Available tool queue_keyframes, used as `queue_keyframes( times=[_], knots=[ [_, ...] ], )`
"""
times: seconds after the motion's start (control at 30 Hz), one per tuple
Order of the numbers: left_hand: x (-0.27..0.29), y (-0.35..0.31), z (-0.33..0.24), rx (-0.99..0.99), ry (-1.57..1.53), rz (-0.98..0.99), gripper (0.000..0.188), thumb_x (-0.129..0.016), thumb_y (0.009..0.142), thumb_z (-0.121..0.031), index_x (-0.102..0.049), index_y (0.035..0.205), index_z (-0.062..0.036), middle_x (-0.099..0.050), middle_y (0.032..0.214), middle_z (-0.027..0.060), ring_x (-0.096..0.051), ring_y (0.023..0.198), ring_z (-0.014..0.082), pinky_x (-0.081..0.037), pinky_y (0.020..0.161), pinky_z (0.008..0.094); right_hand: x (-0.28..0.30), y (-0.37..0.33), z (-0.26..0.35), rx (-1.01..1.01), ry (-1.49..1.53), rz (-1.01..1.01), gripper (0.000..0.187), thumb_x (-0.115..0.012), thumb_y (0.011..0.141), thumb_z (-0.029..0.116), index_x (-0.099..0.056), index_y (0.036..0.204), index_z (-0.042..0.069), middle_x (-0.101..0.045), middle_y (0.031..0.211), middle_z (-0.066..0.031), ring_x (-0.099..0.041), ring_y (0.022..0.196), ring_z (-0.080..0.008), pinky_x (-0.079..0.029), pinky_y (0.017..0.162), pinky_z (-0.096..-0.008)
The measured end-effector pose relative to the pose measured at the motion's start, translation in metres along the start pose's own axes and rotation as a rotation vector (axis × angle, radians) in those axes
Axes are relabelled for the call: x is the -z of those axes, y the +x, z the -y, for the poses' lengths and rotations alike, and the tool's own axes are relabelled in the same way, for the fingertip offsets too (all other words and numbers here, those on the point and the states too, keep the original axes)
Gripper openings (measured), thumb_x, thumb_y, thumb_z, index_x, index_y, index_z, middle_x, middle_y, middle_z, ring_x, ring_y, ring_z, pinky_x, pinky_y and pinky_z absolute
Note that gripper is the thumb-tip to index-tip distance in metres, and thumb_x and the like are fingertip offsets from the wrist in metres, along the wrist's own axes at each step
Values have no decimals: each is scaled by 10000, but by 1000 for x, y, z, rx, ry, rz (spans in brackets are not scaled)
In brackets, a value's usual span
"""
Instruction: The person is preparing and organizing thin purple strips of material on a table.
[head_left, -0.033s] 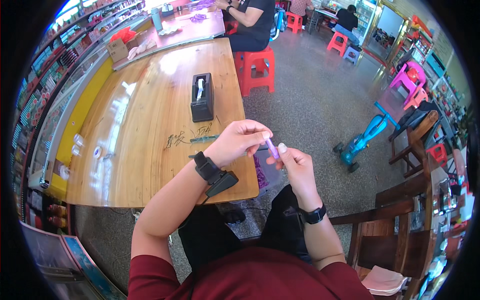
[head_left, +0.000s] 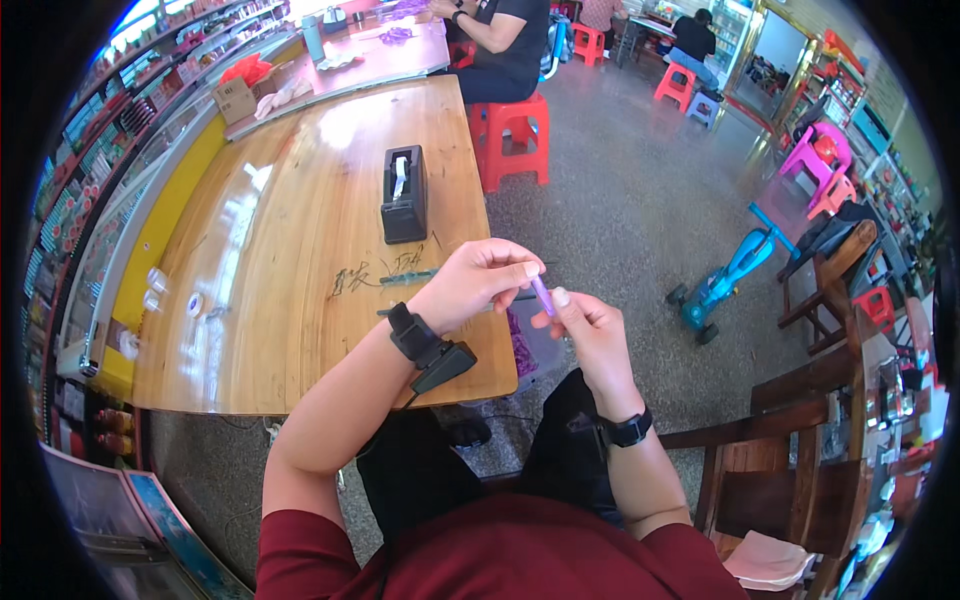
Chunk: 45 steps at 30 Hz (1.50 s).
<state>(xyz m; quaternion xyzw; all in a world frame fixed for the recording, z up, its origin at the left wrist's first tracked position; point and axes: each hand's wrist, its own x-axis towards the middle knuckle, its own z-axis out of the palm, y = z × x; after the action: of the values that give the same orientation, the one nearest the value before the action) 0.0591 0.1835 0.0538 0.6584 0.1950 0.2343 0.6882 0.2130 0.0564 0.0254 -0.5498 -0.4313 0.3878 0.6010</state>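
Past the right edge of the wooden table (head_left: 300,200), my left hand (head_left: 487,280) pinches the upper end of a small, narrow purple strip (head_left: 543,294) between thumb and fingertips. My right hand (head_left: 592,335) has the strip's lower end between its thumb and fingers. The strip slants down to the right; its exact kind is too small to tell. Under my hands, beside the table, a clear plastic bin (head_left: 540,345) with purple pieces is partly hidden. Thin green sticks (head_left: 408,277) lie on the table by my left wrist.
A black tape dispenser (head_left: 404,205) stands on the table, with a tape roll (head_left: 197,303) at its left. A person (head_left: 495,40) sits beyond on a red stool (head_left: 512,140). At the right are a blue child's bike (head_left: 735,275) and a wooden chair (head_left: 790,470).
My right hand has shifted very slightly to the left, and the strip appears a little narrower. My left hand holds its place.
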Motion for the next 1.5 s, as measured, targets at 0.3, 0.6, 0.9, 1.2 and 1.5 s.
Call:
queue_keyframes(
  times=[0.3,0.6,0.9,1.2,1.5],
  knots=[
    [6,1,3,107,-30,-105,178,-616,948,-190,-682,989,-29,-554,697,-24,-484,568,44,-394,524,203,33,-11,-20,-141,26,35,186,-667,907,187,-708,930,7,-690,775,-54,-585,684,-78,-444,646,-219],
    [7,8,8,156,-34,-138,157,-620,941,-166,-684,994,-33,-556,703,-37,-478,561,34,-377,502,200,65,-12,-137,-425,-300,248,225,-641,902,224,-716,870,15,-690,741,-43,-577,615,-72,-464,582,-218],
    [4,9,12,140,-72,-130,156,-626,934,-172,-689,980,-36,-567,730,-54,-482,548,23,-366,483,178,39,51,-216,-581,-296,-12,268,-617,906,212,-682,1043,-9,-670,749,-43,-562,573,-93,-439,507,-243],
    [5,11,3,156,-50,-135,162,-628,933,-177,-691,985,-38,-564,723,-57,-477,542,26,-362,473,179,47,1,-129,-448,23,52,275,-591,949,229,-653,1144,43,-690,871,-27,-564,689,-63,-472,638,-215],
    [12,8,12,103,-22,-163,154,-628,929,-165,-696,988,-39,-591,727,-44,-490,555,26,-358,472,177,-30,-27,-23,485,-320,-9,151,-651,898,122,-694,1014,36,-698,866,-69,-630,764,-155,-487,718,-281]
  ],
)
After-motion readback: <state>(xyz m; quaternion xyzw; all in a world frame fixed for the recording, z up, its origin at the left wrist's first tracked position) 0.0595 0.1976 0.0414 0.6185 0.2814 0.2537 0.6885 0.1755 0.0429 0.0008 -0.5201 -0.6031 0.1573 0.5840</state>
